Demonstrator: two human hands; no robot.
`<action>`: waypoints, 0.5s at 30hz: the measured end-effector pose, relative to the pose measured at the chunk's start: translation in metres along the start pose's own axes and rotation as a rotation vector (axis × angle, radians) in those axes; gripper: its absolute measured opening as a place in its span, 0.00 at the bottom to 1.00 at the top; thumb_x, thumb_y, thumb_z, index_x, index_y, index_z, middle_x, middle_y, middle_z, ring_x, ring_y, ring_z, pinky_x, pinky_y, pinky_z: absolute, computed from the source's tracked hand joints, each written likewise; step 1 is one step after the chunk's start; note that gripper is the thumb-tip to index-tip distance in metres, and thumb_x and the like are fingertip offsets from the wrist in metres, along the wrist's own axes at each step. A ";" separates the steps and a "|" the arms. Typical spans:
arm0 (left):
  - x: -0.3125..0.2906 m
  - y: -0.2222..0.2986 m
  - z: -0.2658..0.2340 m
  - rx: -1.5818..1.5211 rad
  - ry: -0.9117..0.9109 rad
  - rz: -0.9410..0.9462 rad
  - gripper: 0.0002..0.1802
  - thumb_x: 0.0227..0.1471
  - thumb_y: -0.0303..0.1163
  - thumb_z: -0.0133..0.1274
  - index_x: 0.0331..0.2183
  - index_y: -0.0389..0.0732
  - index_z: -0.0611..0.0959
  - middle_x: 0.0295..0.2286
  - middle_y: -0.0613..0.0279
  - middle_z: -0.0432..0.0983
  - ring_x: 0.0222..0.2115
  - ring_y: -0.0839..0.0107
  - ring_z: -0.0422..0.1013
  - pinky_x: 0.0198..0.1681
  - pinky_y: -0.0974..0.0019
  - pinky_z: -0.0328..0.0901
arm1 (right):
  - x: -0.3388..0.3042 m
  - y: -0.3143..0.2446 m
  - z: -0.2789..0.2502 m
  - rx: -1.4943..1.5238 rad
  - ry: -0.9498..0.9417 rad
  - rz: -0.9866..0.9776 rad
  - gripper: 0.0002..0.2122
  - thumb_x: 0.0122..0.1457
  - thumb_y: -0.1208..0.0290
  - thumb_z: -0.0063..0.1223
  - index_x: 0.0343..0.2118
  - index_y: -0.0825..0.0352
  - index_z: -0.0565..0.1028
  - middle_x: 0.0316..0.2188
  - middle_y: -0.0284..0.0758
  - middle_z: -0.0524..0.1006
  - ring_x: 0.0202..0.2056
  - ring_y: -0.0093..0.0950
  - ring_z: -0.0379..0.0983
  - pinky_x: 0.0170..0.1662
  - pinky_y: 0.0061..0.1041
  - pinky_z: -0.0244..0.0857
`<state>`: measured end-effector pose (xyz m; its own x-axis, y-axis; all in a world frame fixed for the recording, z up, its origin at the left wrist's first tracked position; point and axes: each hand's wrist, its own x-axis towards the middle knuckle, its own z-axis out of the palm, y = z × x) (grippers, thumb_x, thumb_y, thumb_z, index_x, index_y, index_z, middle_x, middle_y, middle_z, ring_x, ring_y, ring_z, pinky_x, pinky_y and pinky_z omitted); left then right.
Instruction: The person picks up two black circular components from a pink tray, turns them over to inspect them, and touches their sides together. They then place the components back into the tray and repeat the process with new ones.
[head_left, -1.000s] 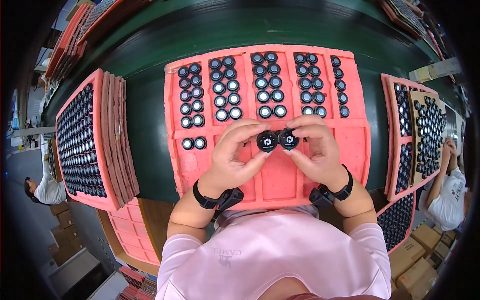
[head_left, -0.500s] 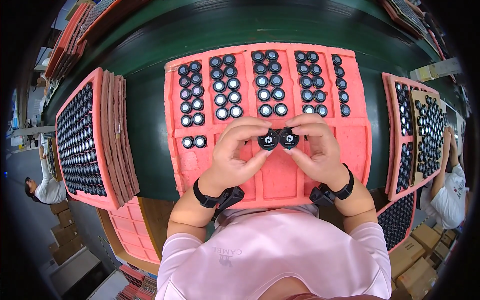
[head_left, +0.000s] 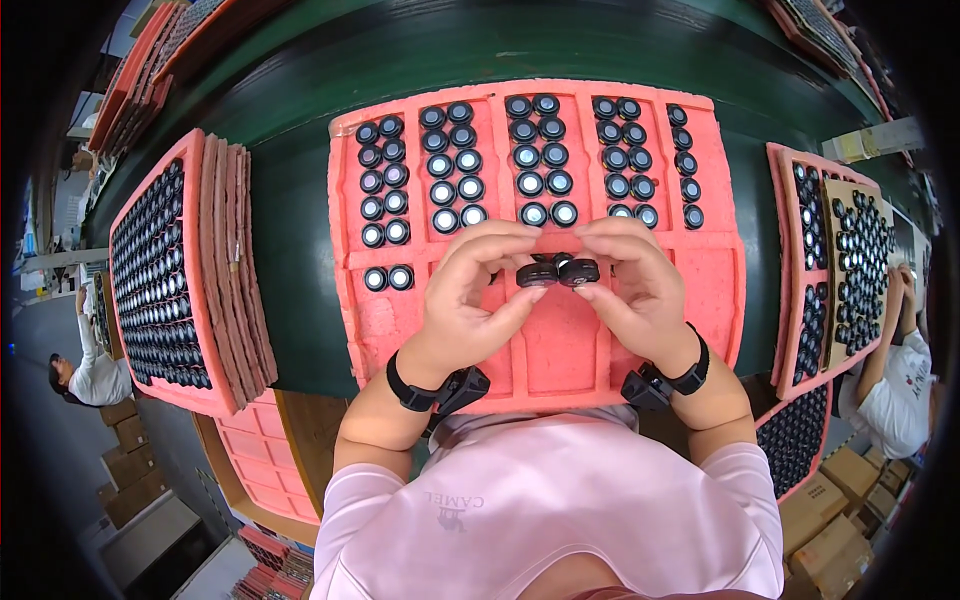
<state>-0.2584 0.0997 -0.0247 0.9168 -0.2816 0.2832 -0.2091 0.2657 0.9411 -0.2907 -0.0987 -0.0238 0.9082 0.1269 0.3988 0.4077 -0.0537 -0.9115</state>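
Between thumb and fingers, my left hand [head_left: 468, 290] pinches a small black round part [head_left: 537, 275]. A matching black round part [head_left: 580, 272] is pinched in my right hand [head_left: 642, 295]. The two parts are side by side, tilted so that their rims show more than their faces. Both hands are above a pink foam tray [head_left: 385, 335] with rectangular compartments. Rows of black round parts with light centres [head_left: 470, 188] stand in its far compartments, and one pair [head_left: 388, 278] sits in a nearer compartment at the left.
The tray lies on a green table [head_left: 295, 220]. At the left is a stack of pink foam trays [head_left: 225, 280], its top one full of black parts. More loaded trays [head_left: 785, 260] stand at the right, where a person in white [head_left: 895, 370] works. Cardboard boxes [head_left: 835, 510] are at the lower right.
Both hands have tipped the two parts, so their printed flat faces no longer show and their side rims do. The tray appears slightly higher in view.
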 end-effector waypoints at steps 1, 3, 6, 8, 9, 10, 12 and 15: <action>0.001 -0.001 -0.003 0.088 -0.039 0.039 0.17 0.40 0.16 0.62 0.37 0.34 0.80 0.43 0.51 0.73 0.43 0.63 0.72 0.45 0.64 0.69 | 0.000 0.001 0.000 0.002 -0.010 0.008 0.14 0.51 0.87 0.57 0.41 0.71 0.74 0.49 0.44 0.68 0.50 0.33 0.68 0.53 0.31 0.64; 0.004 -0.003 -0.008 0.265 -0.118 0.118 0.16 0.40 0.16 0.62 0.37 0.34 0.81 0.42 0.51 0.73 0.43 0.63 0.72 0.45 0.64 0.69 | 0.000 0.002 -0.001 0.005 -0.029 0.025 0.13 0.50 0.87 0.57 0.40 0.71 0.74 0.49 0.44 0.68 0.50 0.33 0.68 0.54 0.31 0.63; 0.004 -0.003 -0.009 0.285 -0.117 0.127 0.16 0.40 0.16 0.61 0.36 0.34 0.82 0.42 0.51 0.73 0.43 0.63 0.72 0.45 0.64 0.69 | -0.001 0.004 -0.003 -0.001 -0.050 0.031 0.13 0.51 0.87 0.57 0.41 0.71 0.74 0.48 0.43 0.68 0.50 0.33 0.68 0.54 0.31 0.64; 0.004 -0.003 -0.010 0.295 -0.117 0.132 0.15 0.40 0.16 0.61 0.35 0.34 0.82 0.42 0.51 0.73 0.43 0.63 0.73 0.45 0.64 0.69 | -0.001 0.005 -0.003 -0.004 -0.062 0.034 0.13 0.51 0.87 0.57 0.41 0.71 0.74 0.48 0.43 0.68 0.50 0.33 0.68 0.54 0.31 0.64; 0.004 -0.003 -0.011 0.297 -0.144 0.137 0.15 0.41 0.15 0.60 0.36 0.33 0.82 0.43 0.50 0.72 0.43 0.64 0.72 0.45 0.64 0.69 | -0.001 0.005 -0.003 0.001 -0.059 0.036 0.13 0.51 0.87 0.57 0.41 0.71 0.74 0.48 0.43 0.68 0.50 0.33 0.68 0.53 0.31 0.65; 0.004 -0.004 -0.013 0.299 -0.172 0.142 0.15 0.42 0.14 0.59 0.36 0.32 0.81 0.44 0.49 0.70 0.43 0.65 0.71 0.46 0.65 0.70 | -0.002 0.005 -0.003 0.005 -0.055 0.038 0.13 0.51 0.88 0.56 0.41 0.71 0.74 0.48 0.42 0.68 0.50 0.33 0.68 0.53 0.30 0.65; 0.004 -0.004 -0.014 0.301 -0.199 0.146 0.15 0.43 0.13 0.58 0.37 0.30 0.80 0.45 0.49 0.69 0.43 0.67 0.71 0.46 0.65 0.70 | -0.002 0.005 -0.003 0.010 -0.052 0.041 0.13 0.51 0.88 0.56 0.41 0.71 0.74 0.48 0.42 0.68 0.49 0.33 0.69 0.53 0.30 0.66; 0.003 -0.004 -0.014 0.317 -0.200 0.144 0.14 0.43 0.13 0.58 0.37 0.30 0.80 0.44 0.49 0.69 0.43 0.66 0.71 0.46 0.65 0.70 | -0.002 0.006 -0.004 -0.042 -0.066 0.020 0.13 0.51 0.88 0.56 0.40 0.71 0.74 0.47 0.43 0.68 0.47 0.32 0.71 0.51 0.30 0.67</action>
<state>-0.2499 0.1103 -0.0304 0.7929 -0.4444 0.4169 -0.4534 0.0266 0.8909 -0.2896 -0.1036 -0.0295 0.9088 0.1900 0.3715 0.3940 -0.0980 -0.9139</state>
